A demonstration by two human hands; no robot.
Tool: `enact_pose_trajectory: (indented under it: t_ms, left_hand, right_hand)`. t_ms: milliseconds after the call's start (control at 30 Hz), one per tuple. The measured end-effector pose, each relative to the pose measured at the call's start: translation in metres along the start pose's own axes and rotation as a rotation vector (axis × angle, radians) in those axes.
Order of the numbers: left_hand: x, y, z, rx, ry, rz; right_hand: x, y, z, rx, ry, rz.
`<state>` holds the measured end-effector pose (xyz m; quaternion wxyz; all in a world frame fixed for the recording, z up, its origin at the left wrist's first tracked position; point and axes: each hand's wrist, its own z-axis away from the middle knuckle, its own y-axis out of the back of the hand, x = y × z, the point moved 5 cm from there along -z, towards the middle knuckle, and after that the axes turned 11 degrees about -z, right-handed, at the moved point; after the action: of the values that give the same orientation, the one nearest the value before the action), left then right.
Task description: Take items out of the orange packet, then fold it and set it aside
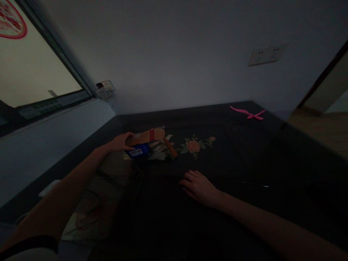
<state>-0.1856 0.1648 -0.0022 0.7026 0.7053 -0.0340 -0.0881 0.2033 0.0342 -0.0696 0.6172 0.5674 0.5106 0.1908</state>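
My left hand (121, 142) reaches to the far left of the dark table. Its thumb and fingers are closed around a small blue container (138, 152) with a white label, tilted on its side. Right behind it lies a tan packet (145, 136) with a red band. A brown, wooden-looking stick (170, 147) slants beside them; its kind is too dark to make out. My right hand (199, 187), with a ring on one finger, rests palm down on the tabletop nearer to me. Its fingers are slightly bent and nothing shows in them.
The dark glossy table (217, 159) carries a printed flower (193, 146). A pink ribbon (252, 116) lies at the back right. Several thin sticks (136, 172) lie near my left forearm, and a white object (49, 187) sits at the left edge. Walls stand behind and left.
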Motion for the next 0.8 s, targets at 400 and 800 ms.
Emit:
enact_pose_trajectory:
  t_ms: [400,800]
  left_hand:
    - [0.007,0.014,0.001,0.08,-0.057,-0.025]
    - [0.216,0.056,0.053,0.572,-0.212,0.475]
  right_hand:
    - [-0.004,0.005,0.0,-0.005,0.011,0.005]
    - [-0.001,0.002,0.0,0.0,-0.011,-0.036]
